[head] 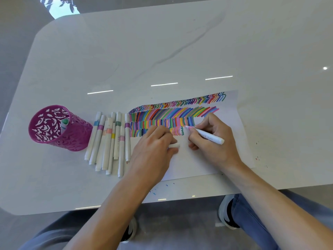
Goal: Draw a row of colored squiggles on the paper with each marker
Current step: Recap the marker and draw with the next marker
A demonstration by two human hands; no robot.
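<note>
A white sheet of paper (196,159) lies on the table, covered in rows of coloured squiggles (173,112). My right hand (214,141) grips a white marker (209,137) with a pink tip that touches the paper at the right end of the lowest row, beside a green squiggle. My left hand (155,147) rests on the paper and holds the marker's white cap (174,145) between thumb and curled fingers.
Several capped white markers (110,141) lie side by side left of the paper. A magenta cut-out pen cup (57,127) stands further left with one green-capped marker inside. The white marble table's near edge (126,204) runs below my forearms, with small ink specks on it.
</note>
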